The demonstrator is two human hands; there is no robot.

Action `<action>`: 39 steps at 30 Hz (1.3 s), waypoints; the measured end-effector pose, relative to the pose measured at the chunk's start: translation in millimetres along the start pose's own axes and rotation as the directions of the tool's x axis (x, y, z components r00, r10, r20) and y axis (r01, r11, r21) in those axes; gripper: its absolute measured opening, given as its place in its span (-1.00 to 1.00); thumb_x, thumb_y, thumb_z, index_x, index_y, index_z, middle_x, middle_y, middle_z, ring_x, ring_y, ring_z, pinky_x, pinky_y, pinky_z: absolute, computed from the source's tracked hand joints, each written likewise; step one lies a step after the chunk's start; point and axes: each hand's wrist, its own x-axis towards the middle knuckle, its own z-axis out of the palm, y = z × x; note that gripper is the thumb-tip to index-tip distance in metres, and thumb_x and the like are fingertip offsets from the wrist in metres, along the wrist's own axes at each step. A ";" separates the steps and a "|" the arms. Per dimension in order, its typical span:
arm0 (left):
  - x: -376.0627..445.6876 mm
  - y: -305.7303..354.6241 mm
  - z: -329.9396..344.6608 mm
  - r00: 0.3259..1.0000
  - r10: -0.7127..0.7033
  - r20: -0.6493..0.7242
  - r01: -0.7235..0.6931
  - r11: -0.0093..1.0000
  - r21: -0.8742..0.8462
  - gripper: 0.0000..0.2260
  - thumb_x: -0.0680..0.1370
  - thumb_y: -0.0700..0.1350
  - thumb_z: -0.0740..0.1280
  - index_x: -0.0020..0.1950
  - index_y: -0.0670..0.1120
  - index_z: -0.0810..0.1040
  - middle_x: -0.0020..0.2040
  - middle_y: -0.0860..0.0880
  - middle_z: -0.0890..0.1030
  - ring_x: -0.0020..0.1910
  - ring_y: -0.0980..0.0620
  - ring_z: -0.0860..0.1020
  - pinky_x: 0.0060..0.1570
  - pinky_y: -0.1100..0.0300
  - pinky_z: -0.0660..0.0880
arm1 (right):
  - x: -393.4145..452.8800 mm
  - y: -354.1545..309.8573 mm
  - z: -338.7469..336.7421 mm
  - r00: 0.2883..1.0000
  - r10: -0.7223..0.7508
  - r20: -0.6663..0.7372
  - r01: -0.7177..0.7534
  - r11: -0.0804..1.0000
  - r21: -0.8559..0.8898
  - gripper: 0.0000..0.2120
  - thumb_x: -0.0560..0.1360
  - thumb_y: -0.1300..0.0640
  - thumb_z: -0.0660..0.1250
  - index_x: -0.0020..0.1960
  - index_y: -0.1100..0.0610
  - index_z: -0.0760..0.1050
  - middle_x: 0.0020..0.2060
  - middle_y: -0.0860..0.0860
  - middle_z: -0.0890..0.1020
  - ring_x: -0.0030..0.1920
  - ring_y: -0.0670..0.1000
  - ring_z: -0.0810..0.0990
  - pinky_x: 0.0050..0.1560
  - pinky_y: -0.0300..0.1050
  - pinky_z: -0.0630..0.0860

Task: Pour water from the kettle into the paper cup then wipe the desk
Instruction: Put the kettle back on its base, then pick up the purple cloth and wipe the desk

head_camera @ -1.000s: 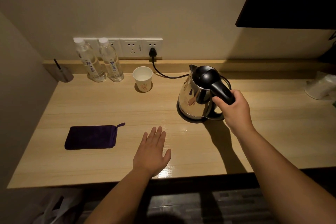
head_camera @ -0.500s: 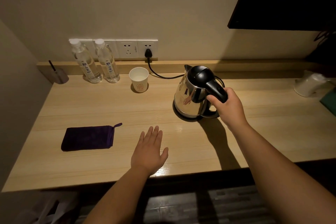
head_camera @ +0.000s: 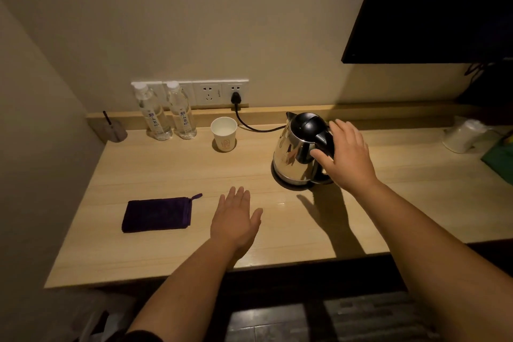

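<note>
Desk: I'm looking down at a pale wood desk (head_camera: 172, 169) against a beige wall, dimly lit.
Kettle: the steel electric kettle (head_camera: 298, 153) sits upright on its base, right of centre.
Right hand: my right hand (head_camera: 347, 155) was wrapped round the black handle 0.5 s ago; now the fingers are spread, just touching it, grasping nothing.
Left hand: my left hand (head_camera: 236, 219) lies flat and unclenched on the desk.
Paper cup: the paper cup (head_camera: 223, 134) stands near the wall, beside 2 water bottles (head_camera: 166, 114).
Cloth: the purple cloth (head_camera: 156, 214) lies folded and untouched.
Meaning: I judge the grip is being reset; pouring hasn't begun.
</note>
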 end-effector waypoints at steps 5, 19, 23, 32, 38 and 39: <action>-21.2 -22.2 -51.4 0.982 -0.150 -0.113 0.152 0.988 0.005 -0.32 0.60 0.28 -0.10 0.59 -0.11 -0.02 0.61 -0.09 -0.01 0.57 -0.07 -0.12 0.51 -0.04 -0.17 | -11.5 -52.0 7.3 0.963 -0.204 0.177 0.234 0.958 -0.167 -0.26 0.50 -0.27 0.17 0.53 0.08 0.07 0.54 0.07 0.12 0.53 0.11 -0.04 0.49 0.16 -0.07; -101.1 -141.2 -106.6 0.936 -0.286 -0.204 0.296 0.955 0.020 -0.29 0.57 0.26 0.05 0.59 -0.11 0.01 0.60 -0.09 0.03 0.57 -0.08 -0.07 0.49 -0.01 -0.18 | -63.4 -188.6 97.6 0.837 -0.320 0.444 0.396 0.914 -0.087 -0.28 0.53 -0.31 0.08 0.54 0.05 0.04 0.56 0.07 0.03 0.54 0.12 -0.07 0.46 0.12 -0.13; -109.3 -171.8 -111.6 0.925 -0.308 -0.222 0.323 0.946 0.034 -0.28 0.57 0.28 0.02 0.59 -0.11 -0.01 0.60 -0.09 0.01 0.57 -0.08 -0.08 0.48 0.00 -0.19 | -64.3 -215.7 109.0 0.815 -0.348 0.463 0.423 0.904 -0.066 -0.27 0.52 -0.33 0.05 0.54 0.04 0.03 0.56 0.05 0.03 0.54 0.11 -0.08 0.46 0.11 -0.15; -135.3 -220.9 -105.3 0.877 -0.431 -0.211 0.432 0.901 -0.044 -0.27 0.58 0.28 0.00 0.59 -0.13 -0.07 0.61 -0.11 -0.05 0.57 -0.08 -0.12 0.49 0.00 -0.20 | -68.2 -268.6 135.7 0.733 -0.467 0.495 0.549 0.835 -0.026 -0.29 0.52 -0.31 0.06 0.51 0.09 0.10 0.54 0.09 0.11 0.53 0.14 -0.01 0.48 0.15 -0.05; -156.1 -259.1 -92.8 0.794 -0.569 -0.212 0.558 0.822 -0.114 -0.26 0.58 0.27 0.02 0.59 -0.15 -0.08 0.60 -0.13 -0.05 0.56 -0.07 -0.12 0.48 0.02 -0.22 | -73.0 -304.1 160.3 0.647 -0.562 0.516 0.645 0.764 0.024 -0.32 0.54 -0.28 0.07 0.50 0.11 0.13 0.53 0.09 0.15 0.52 0.14 0.03 0.48 0.14 -0.02; -158.4 -264.0 -90.2 0.775 -0.594 -0.215 0.581 0.804 -0.126 -0.27 0.58 0.27 0.02 0.59 -0.15 -0.08 0.60 -0.13 -0.04 0.57 -0.07 -0.11 0.48 0.02 -0.21 | -73.3 -308.0 164.4 0.632 -0.581 0.513 0.663 0.748 0.031 -0.33 0.54 -0.28 0.07 0.49 0.12 0.15 0.52 0.09 0.18 0.51 0.14 0.05 0.48 0.14 0.00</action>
